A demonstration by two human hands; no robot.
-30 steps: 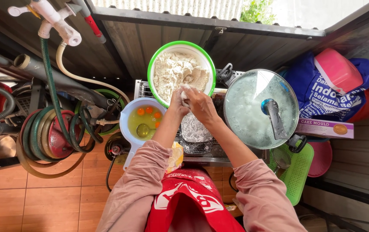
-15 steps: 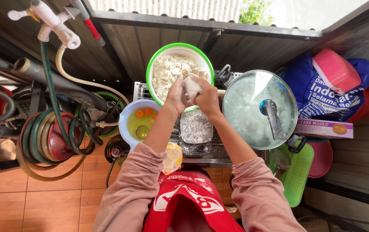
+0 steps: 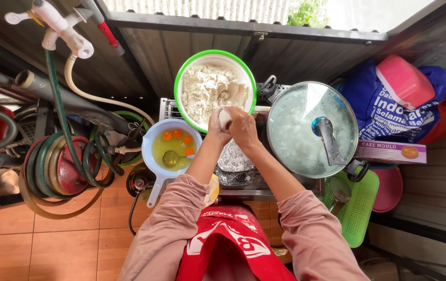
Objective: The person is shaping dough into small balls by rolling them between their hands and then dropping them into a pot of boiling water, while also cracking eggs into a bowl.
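Both my hands meet over the near rim of a green-rimmed white bowl (image 3: 181, 78) heaped with pale crumbly flour mix (image 3: 210, 88). My left hand (image 3: 215, 130) and my right hand (image 3: 244, 127) press together around a small pale lump of dough (image 3: 225, 117). Below the hands lies a dish of white floury stuff (image 3: 233, 158) on a metal stove top (image 3: 168, 109). To the left stands a light blue bowl (image 3: 150, 136) with three egg yolks and a spoon (image 3: 171, 157) in it.
A large pan under a glass lid (image 3: 306, 130) sits right of the hands. Beyond it are a blue bag (image 3: 384, 112), a pink container (image 3: 402, 80), a flat box (image 3: 389, 152) and a green basket (image 3: 361, 208). Coiled hoses (image 3: 56, 166) and a tap (image 3: 56, 23) fill the left.
My hands have moved up from over the floury dish to the big bowl's near rim, and are now pressed closer together around the dough lump.
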